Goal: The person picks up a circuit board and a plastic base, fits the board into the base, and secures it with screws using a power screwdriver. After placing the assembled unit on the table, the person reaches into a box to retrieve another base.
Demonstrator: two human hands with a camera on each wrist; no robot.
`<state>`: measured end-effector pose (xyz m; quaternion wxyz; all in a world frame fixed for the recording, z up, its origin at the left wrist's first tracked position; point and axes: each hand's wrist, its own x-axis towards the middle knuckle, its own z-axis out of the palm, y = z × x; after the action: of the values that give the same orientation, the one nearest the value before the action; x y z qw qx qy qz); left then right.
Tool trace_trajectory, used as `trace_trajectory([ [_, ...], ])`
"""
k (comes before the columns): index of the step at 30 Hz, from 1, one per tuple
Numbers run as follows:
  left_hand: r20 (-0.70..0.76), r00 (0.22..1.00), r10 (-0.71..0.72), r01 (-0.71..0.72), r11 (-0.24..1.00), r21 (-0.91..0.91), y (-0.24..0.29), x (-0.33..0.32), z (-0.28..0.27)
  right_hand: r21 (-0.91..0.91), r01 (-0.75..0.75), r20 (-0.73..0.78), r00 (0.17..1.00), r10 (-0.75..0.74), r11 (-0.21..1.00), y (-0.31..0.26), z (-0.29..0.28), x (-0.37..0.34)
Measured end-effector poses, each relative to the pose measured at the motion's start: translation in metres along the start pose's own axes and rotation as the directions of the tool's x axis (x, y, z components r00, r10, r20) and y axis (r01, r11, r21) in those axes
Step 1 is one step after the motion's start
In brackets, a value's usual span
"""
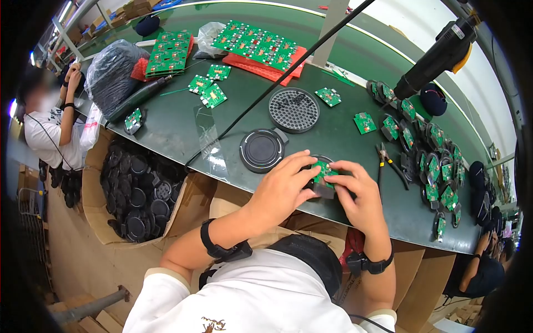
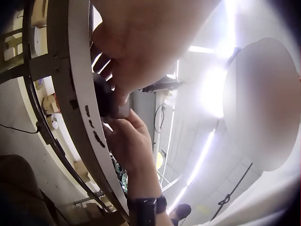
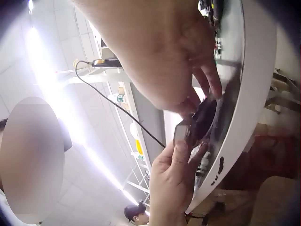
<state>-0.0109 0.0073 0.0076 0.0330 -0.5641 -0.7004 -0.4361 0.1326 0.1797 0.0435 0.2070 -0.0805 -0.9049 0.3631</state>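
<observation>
Clamped in left hand [image 1: 280,186] and right hand [image 1: 360,194], with curled fingers of both about it: black case [image 3: 205,117] with green board [image 1: 322,170] on top, near the front edge of the bench [image 1: 338,133]. To the left, near the same edge: black disc [image 1: 262,150]. Just behind: round dish [image 1: 271,115] of small dark parts. To the right: pliers [image 1: 383,155], then clustered assemblies [image 1: 432,169] toward the right edge. Overhead there: screwdriver [image 1: 438,58]. Toward the far edge: stacked panels [image 1: 258,44] on red wrap [image 1: 294,71].

No writing is legible, even the shirt lettering [image 1: 214,324].
</observation>
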Motion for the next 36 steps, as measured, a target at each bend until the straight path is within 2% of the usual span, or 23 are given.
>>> trace_trajectory([
  [1, -0.020, 1.000, -0.012, 0.011, 0.998, -0.068, -0.003, 0.002, 0.001, -0.053, 0.135, 0.032, 0.991, -0.133, 0.989, 0.001, -0.003, -0.001],
  [2, -0.036, 0.999, -0.027, 0.022, 0.990, -0.137, -0.005, 0.004, 0.001, -0.051, 0.136, 0.037, 0.990, -0.135, 0.989, -0.002, -0.003, -0.001],
  [5, -0.022, 0.999, -0.049, 0.043, 0.972, -0.229, -0.004, 0.014, 0.004, -0.046, 0.057, -0.123, 0.990, -0.063, 0.997, -0.004, 0.005, -0.003],
  [6, -0.016, 0.999, -0.043, 0.038, 0.972, -0.231, -0.002, 0.016, 0.003, -0.046, 0.052, -0.131, 0.990, -0.058, 0.998, -0.003, 0.006, -0.003],
  [8, 0.025, 0.991, -0.130, 0.131, 0.933, -0.336, 0.003, 0.021, -0.002, 0.068, -0.011, -0.202, 0.979, 0.025, 0.998, -0.004, 0.008, -0.002],
  [14, -0.101, 0.980, -0.175, 0.123, 0.913, -0.389, 0.011, 0.018, 0.000, 0.229, -0.026, -0.248, 0.965, 0.084, 0.973, -0.012, 0.014, -0.007],
  [17, -0.088, 0.974, -0.208, 0.145, 0.874, -0.464, 0.013, 0.015, 0.001, 0.326, -0.039, -0.267, 0.955, 0.132, 0.945, -0.017, 0.017, -0.010],
  [19, -0.106, 0.977, -0.184, 0.122, 0.895, -0.429, 0.017, 0.015, -0.003, 0.376, -0.049, -0.276, 0.947, 0.162, 0.926, -0.021, 0.018, -0.012],
  [25, -0.194, 0.977, -0.087, 0.011, 0.933, -0.360, 0.027, 0.014, -0.006, 0.179, 0.004, -0.320, 0.946, 0.054, 0.984, -0.035, 0.014, -0.014],
  [27, -0.208, 0.976, -0.071, -0.007, 0.936, -0.351, 0.028, 0.014, -0.007, 0.245, 0.021, -0.328, 0.943, 0.062, 0.969, -0.034, 0.016, -0.015],
  [31, -0.214, 0.973, -0.082, -0.009, 0.919, -0.395, 0.028, 0.011, -0.007, 0.258, 0.037, -0.331, 0.942, 0.053, 0.966, -0.037, 0.016, -0.016],
  [33, -0.216, 0.972, -0.094, -0.005, 0.908, -0.420, 0.027, 0.011, -0.007, 0.351, 0.030, -0.335, 0.937, 0.096, 0.936, -0.036, 0.019, -0.018],
  [36, -0.256, 0.966, -0.046, -0.057, 0.922, -0.383, 0.026, 0.011, -0.007, 0.392, -0.004, -0.333, 0.931, 0.146, 0.920, -0.040, 0.020, -0.018],
])
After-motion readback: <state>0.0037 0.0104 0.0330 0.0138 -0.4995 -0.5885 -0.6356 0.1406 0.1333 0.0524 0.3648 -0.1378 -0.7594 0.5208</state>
